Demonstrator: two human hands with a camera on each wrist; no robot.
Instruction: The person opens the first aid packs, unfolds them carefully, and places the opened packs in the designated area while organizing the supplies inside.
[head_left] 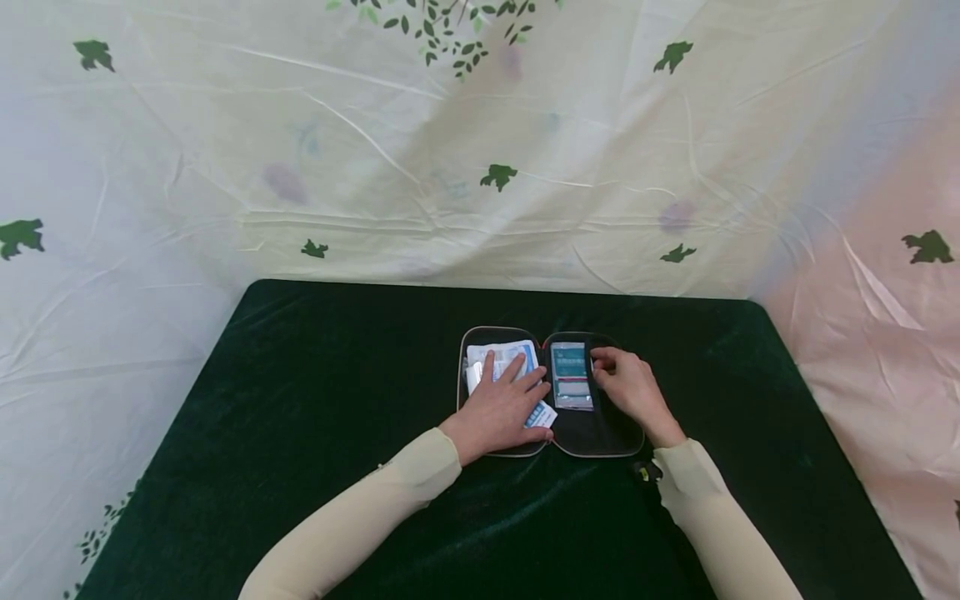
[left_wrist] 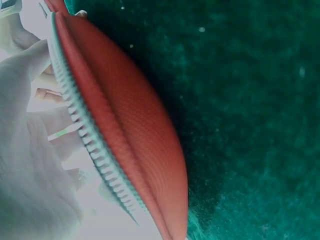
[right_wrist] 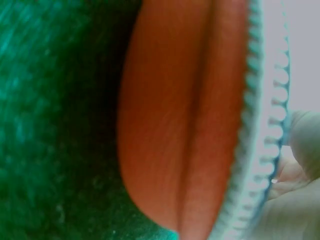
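Observation:
A small zip case [head_left: 600, 437] lies unfolded on the table, black inside; the wrist views show its red outer shell [left_wrist: 135, 120] and pale zip teeth [right_wrist: 270, 135]. My left hand [head_left: 506, 408] rests with spread, straight fingers on white and blue packets [head_left: 480, 354] in the left half, covering much of them. A blue-and-white packet [head_left: 542, 414] pokes out below its fingers. In the right half lies a teal and clear flat packet [head_left: 572, 375]. Beside it, my right hand [head_left: 630, 385] pinches a black strap [head_left: 590, 340] with bent fingers, their tips partly hidden.
Dark green velvet cloth [head_left: 337, 375] covers the table. A small black object [head_left: 647, 472] sits near the right cuff. Pale curtains with green leaf and bird prints [head_left: 498, 177] hang behind and at both sides.

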